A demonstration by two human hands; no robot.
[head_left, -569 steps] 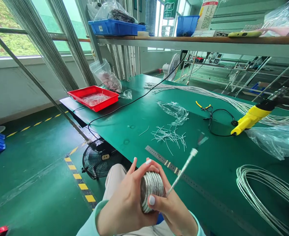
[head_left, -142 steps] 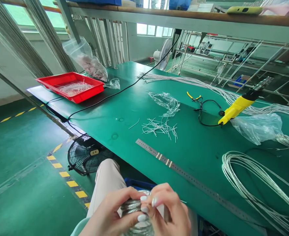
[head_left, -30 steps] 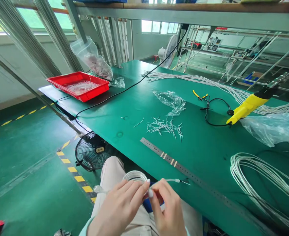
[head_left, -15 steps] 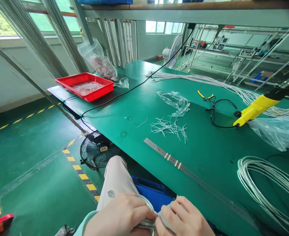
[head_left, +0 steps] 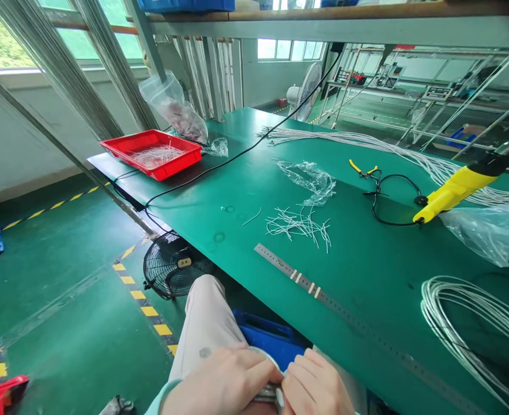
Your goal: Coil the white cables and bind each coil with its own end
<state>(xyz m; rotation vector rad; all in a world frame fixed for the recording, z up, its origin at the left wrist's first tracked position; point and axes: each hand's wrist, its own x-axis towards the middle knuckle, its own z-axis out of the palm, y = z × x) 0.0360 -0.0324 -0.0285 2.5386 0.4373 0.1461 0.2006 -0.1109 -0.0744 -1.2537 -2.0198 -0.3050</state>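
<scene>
Wire coil at 6 o'clock of the view, low over the lap, both hands clenched on it: left hand from 9, right hand from 3. Blue crate just beyond at 12; steel rule at 1.

The left fingers and right fingers close from both sides on a small coil of silvery wire (only a thin arc and a few turns show past them), held low over the person's pale trouser leg. Just beyond the fingers sits a blue plastic crate. Ahead of the right fingers, a steel ruler lies on the green surface, with loose white wire pieces farther on and a larger wire loop well to the right. Beyond the left fingers, below the surface's edge, stands a black fan.
</scene>
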